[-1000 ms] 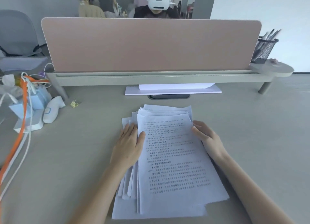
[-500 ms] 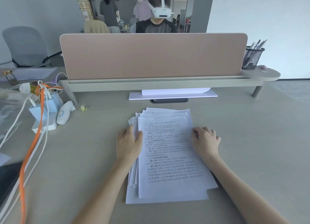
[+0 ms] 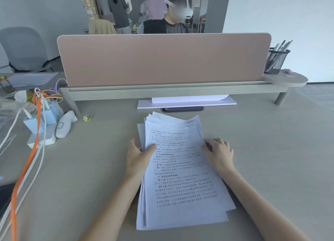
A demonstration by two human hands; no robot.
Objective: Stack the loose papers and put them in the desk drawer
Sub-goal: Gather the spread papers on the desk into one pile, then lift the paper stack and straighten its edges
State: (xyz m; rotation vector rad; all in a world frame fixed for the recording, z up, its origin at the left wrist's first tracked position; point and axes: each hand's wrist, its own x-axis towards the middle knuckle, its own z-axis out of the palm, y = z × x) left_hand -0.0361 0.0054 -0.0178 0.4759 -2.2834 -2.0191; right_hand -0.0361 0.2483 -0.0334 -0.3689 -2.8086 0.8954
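Grey desk: papers, cables, perhaps a binder clip.

**Open bench right, clutter left**

Right of the papers you have bare bench out to the right edge. Toward the left edge, cables and chargers block you. The back edge is closed by the divider panel, with a pen cup at its right corner.
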